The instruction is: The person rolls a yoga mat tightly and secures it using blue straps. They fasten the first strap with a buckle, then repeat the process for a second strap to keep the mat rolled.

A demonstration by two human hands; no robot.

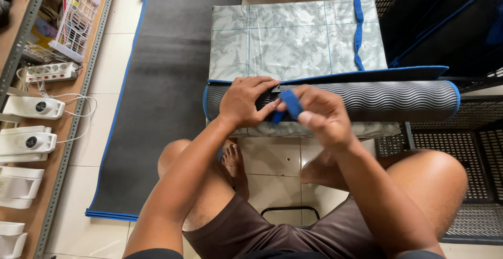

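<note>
Head view: a rolled grey ribbed mat [367, 100] with blue edging is laid across the near edge of a marble-patterned box [293, 39]. The roll is pressed down by the left hand [246, 101], fingers curled over a black strap [266, 100]. A blue strap end [291, 103] is pinched by the right hand [322, 116]. A grey floor mat [162, 81] is spread alongside

The left hand [246, 101] and right hand [319, 115] cover the middle of the rolled grey mat [377, 100], hiding where the blue strap [290, 103] fastens. The black crates [461, 133] run off the right edge, and the white devices [23, 143] on the shelf [57, 149] are cut by the left edge. Both elbows fall below the bottom edge.
</note>
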